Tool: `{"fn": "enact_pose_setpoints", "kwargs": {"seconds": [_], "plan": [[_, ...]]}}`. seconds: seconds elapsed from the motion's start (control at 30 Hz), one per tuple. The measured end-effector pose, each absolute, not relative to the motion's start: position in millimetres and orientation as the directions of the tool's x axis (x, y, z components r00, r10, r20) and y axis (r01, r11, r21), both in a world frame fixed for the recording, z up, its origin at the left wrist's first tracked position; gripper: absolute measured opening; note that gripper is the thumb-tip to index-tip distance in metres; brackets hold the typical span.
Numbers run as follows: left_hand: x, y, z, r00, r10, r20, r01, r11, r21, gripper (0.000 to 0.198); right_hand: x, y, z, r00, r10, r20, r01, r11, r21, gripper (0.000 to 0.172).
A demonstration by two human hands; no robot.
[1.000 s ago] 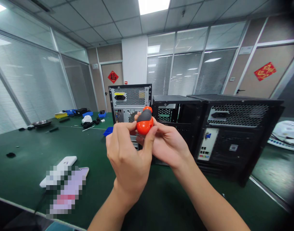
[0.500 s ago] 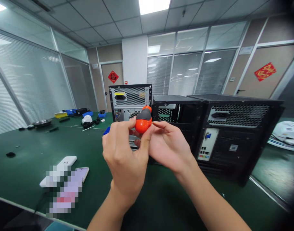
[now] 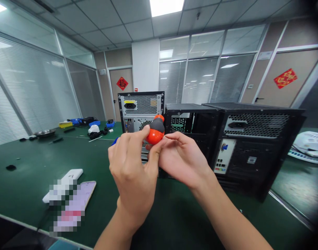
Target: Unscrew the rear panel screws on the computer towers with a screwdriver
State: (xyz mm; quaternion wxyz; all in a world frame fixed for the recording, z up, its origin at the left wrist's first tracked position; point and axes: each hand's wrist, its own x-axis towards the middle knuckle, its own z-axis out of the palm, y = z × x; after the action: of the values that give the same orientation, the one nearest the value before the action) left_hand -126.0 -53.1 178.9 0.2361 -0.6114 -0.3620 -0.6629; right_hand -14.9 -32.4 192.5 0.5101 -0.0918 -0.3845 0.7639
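An orange screwdriver (image 3: 156,133) with a dark grey grip is held up in front of me, its rounded butt end towards me and its tip hidden. Thumb and fingers of my left hand (image 3: 134,166) close round the handle from the left. On the other side, my right hand (image 3: 183,159) is turned palm up, its curled fingers against the handle and partly hidden behind it and my left thumb. Directly beyond stands a computer case (image 3: 143,104), its silver perforated back panel facing me. Whether the tip touches that panel, I cannot tell.
A black open-framed case (image 3: 192,107) and a larger black case (image 3: 263,149) stand to the right. On the green table (image 3: 91,159), a white power bank (image 3: 75,173) and a phone (image 3: 89,189) lie at left. Blue trays (image 3: 95,123) and a metal dish (image 3: 45,133) sit farther back.
My left hand has shifted slightly left and its grip on the handle has turned a little. The screwdriver stays in nearly the same place; my right hand has barely moved.
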Motion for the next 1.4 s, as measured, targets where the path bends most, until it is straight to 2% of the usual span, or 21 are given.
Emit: {"fn": "enact_pose_setpoints", "kwargs": {"seconds": [0.4,0.77,1.1,1.4], "plan": [[-132.7,-55.5,177.9,-0.053,0.099,0.994,0.800,-0.591,0.102,0.031,-14.8,-34.8,197.0,-0.439,0.875,0.202,-0.728,-0.215,-0.652,0.020],[-132.6,-54.6,180.1,-0.016,0.069,0.997,0.789,-0.612,0.055,0.030,-14.2,-35.7,199.7,-0.434,0.878,0.201,-0.706,-0.193,-0.682,0.023],[-136.5,-56.8,181.4,0.050,0.113,0.992,0.783,-0.621,0.031,0.033,-14.7,-36.3,202.4,-0.436,0.887,0.153,-0.666,-0.204,-0.717,0.032],[-142.7,-55.9,181.4,0.107,0.142,0.984,0.780,-0.626,0.006,0.035,-12.6,-33.5,200.3,-0.442,0.884,0.153,-0.633,-0.186,-0.752,0.031]]}}
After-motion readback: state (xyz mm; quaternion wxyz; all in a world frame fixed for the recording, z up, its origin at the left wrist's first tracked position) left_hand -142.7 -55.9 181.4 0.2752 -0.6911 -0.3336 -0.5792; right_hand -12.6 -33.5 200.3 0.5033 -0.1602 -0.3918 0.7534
